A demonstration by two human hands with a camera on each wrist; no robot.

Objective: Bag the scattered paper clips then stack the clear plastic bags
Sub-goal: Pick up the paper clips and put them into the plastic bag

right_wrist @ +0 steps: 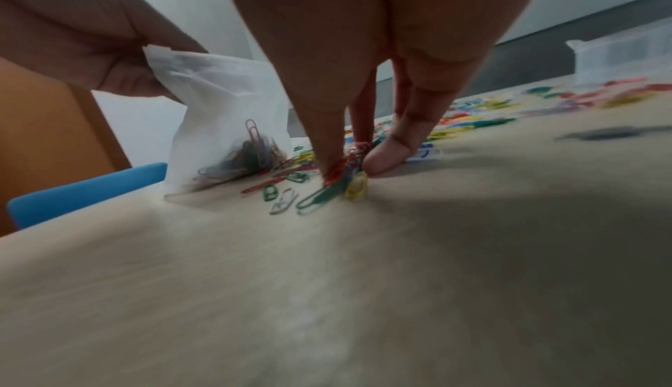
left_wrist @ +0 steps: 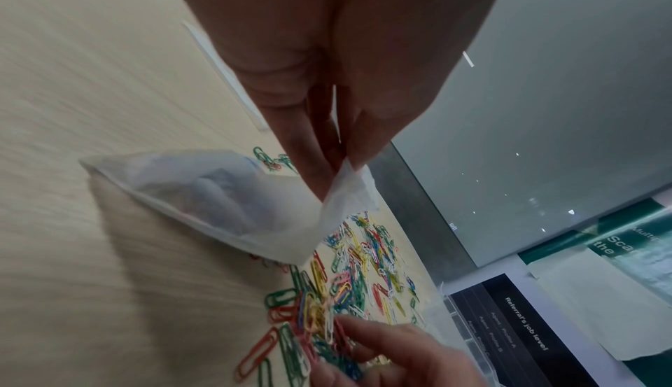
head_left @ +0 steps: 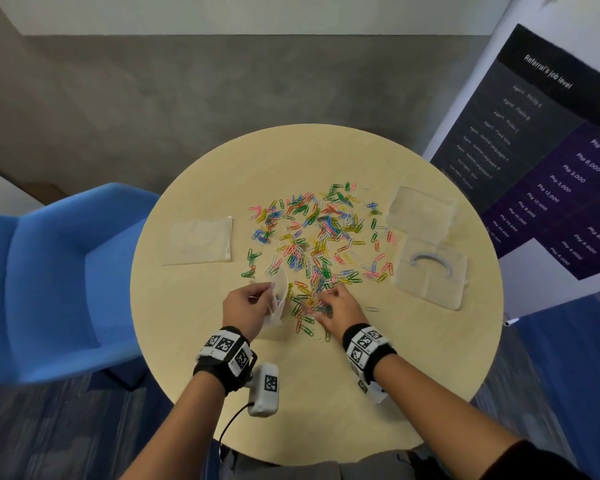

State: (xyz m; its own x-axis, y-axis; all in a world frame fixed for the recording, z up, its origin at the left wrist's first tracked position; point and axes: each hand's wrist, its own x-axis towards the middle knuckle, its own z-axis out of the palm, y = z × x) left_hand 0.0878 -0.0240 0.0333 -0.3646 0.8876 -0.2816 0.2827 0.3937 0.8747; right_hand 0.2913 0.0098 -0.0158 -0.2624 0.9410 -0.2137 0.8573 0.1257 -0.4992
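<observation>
Round and pale, the wooden table (head_left: 326,375) stood between a blue chair (head_left: 59,271) and a dark poster (head_left: 541,161). From the head view you had the coloured paper clips (head_left: 312,233) spread across its middle, most of them not yet bagged. One flat clear bag (head_left: 200,240) lay to the left of the heap and two more (head_left: 421,211) to its right, the nearer one (head_left: 430,271) with a pale curved piece on or in it. Your left hand (head_left: 248,308) held the open bag (head_left: 279,299) just beside the near edge of the heap, probably so each handful had only a short way to travel. Your right hand (head_left: 336,308) was down on the clips, fingers bunched.

Your left wrist view showed what the head view could not: thumb and fingers (left_wrist: 367,146) pinched only one lip of the open bag (left_wrist: 225,200), so the mouth gaped toward the heap. How many clips were inside was unclear there.

Your right wrist view settled that. A small dark clump of clips sat at the bottom of the open bag (right_wrist: 229,123), which stood on the table, hung from your left hand (right_wrist: 90,51). Your right fingertips (right_wrist: 385,154) closed on a little tangle of red, green and yellow clips (right_wrist: 345,177), which touched the wood, so I judged the pinch was barely lifted, if at all.
</observation>
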